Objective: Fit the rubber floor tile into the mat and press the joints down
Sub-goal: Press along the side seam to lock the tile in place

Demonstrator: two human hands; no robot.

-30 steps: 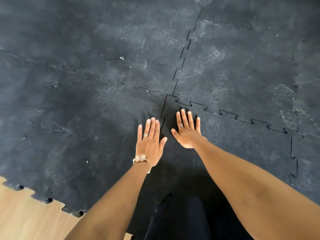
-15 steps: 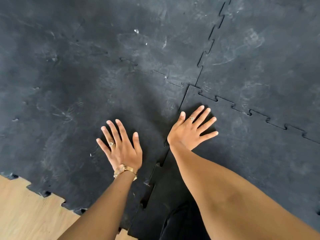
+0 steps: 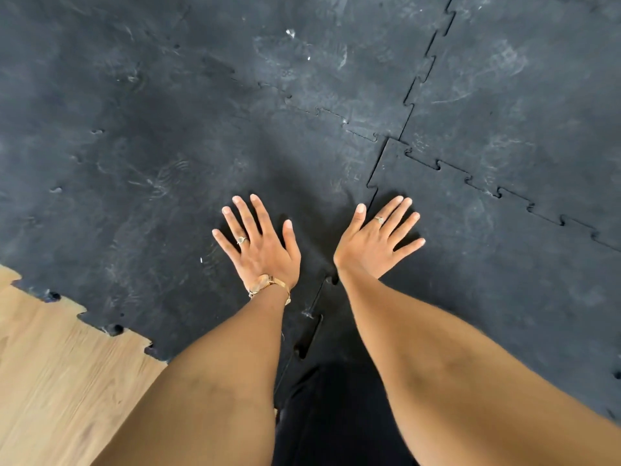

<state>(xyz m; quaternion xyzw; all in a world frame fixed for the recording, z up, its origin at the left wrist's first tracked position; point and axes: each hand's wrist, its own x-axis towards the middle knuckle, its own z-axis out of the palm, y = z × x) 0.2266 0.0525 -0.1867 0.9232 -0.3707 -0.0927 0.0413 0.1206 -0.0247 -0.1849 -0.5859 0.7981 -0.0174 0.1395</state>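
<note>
Your left hand [image 3: 260, 245] and right hand [image 3: 376, 238], both flat and splayed, have slid back along the seam [image 3: 314, 326], so the far joint [image 3: 371, 186] looks pressed but the near part still gapes.

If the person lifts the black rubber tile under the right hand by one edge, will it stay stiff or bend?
The black rubber floor tile would probably bend rather than stay rigid: its seam near the wrists looks partly raised. It likely feels heavy, being a large dense sheet. It should hardly slide, with the flat right hand and left hand pressing either side.
</note>
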